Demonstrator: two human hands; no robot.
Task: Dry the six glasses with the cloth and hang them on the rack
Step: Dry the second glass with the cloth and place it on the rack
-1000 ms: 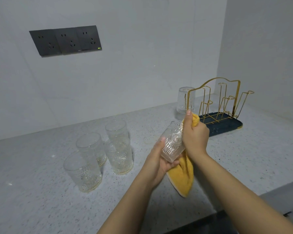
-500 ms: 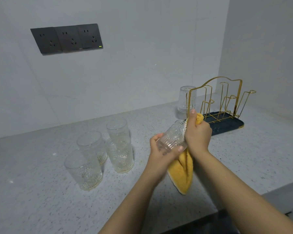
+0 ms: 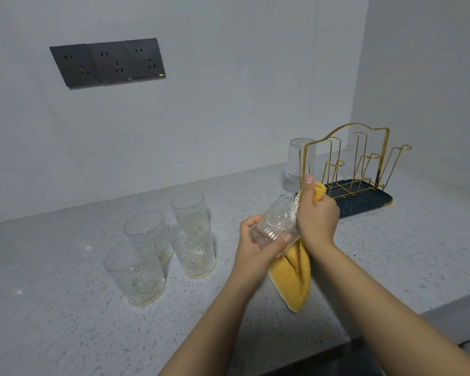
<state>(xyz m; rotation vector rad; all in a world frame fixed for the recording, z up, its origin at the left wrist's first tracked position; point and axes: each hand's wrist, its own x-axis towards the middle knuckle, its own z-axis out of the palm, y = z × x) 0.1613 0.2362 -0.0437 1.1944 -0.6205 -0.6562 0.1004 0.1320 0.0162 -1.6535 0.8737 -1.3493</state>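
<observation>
Glass [image 3: 276, 222] has turned slightly in my left hand [image 3: 255, 246], which grips its base above the table [image 3: 65, 321], while my right hand [image 3: 316, 213] clutches the cloth [image 3: 292, 278] at its mouth, so drying continues.

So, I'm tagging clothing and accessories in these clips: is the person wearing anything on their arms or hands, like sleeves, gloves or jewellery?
Nothing visible. Both forearms are bare right up to the bottom edge of the picture, with no sleeve in view. The left hand and right hand have no gloves, and no rings, watch or bracelet show. The fingers have short, unpainted-looking nails.
</observation>
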